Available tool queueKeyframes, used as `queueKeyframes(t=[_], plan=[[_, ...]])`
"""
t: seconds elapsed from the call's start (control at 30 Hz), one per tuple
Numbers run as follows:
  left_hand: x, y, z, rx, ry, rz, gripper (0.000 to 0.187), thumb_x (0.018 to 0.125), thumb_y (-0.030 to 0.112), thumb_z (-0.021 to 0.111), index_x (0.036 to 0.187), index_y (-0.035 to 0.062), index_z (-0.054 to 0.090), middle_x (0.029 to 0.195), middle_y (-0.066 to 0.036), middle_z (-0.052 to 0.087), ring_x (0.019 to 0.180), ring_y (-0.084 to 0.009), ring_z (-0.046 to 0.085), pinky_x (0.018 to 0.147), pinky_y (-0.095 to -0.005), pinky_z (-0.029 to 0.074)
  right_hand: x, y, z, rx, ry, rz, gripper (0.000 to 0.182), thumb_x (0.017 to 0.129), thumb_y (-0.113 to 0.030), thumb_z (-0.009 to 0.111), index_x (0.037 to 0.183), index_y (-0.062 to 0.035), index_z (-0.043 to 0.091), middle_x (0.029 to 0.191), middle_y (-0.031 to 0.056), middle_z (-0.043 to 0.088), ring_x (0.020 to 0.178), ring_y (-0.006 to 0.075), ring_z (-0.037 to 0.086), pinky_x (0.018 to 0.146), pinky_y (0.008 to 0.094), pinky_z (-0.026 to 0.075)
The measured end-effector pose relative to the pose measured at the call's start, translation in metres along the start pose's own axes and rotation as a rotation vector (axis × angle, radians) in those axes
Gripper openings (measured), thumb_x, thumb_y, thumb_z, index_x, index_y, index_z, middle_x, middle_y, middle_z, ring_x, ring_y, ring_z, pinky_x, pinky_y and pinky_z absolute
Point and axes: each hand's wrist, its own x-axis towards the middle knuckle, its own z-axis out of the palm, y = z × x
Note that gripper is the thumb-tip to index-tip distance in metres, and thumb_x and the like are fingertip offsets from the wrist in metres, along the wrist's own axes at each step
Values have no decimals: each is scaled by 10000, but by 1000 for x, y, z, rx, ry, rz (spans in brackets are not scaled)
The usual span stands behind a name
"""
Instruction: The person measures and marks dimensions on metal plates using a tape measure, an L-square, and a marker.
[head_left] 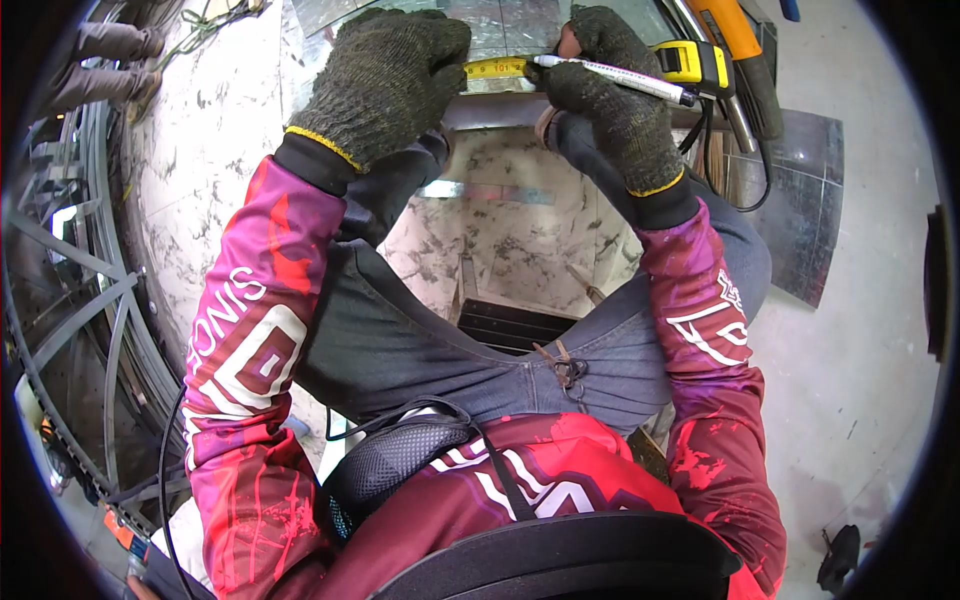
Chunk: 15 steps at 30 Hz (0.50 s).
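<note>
Galvanised sheet metal (500, 25) is lying at the far edge of the head view, and I am watching both gloved hands working on it. My left hand (385, 75) is pressing flat, fingers together and curled over the yellow tape measure blade (495, 68), pinning it against the sheet. My right hand (615, 95) is pinching a white marker pen (615, 75), its tip touching the tape just right of the left hand's fingertips. To do this marking well, I judge that the left hand should be keeping the blade from sliding while the pen tip is meeting the sheet exactly at the chosen graduation, held steady rather than dragged. The tape measure case (695, 62), yellow and black, is sitting just right of the right hand, touching the pen's far end. The sheet is looking grey, shiny and creased with fold lines. An orange-handled tool (735, 45) is lying beside the case, and another metal panel (800, 215) is resting on the floor (860, 380) at right.
</note>
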Motion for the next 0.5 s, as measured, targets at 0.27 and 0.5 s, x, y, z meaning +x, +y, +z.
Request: queueKeyframes(t=[0.27,0.5], plan=[[-1,-1,1,37,4,20,211,889,191,708,1039,44,686,978,-156,668,926,-382,637,844,-460,515,-2,4,-5,-236,-17,-120,287,832,-153,823,1060,-23,708,1122,174,667,1004,349,669,887,433,561],[0,-3,1,42,-50,-22,199,891,182,702,1032,43,685,983,-156,665,925,-384,635,843,-460,515,4,-6,-6,-30,-16,14,271,830,-117,799,1065,-39,688,1086,171,654,960,359,655,852,448,548]])
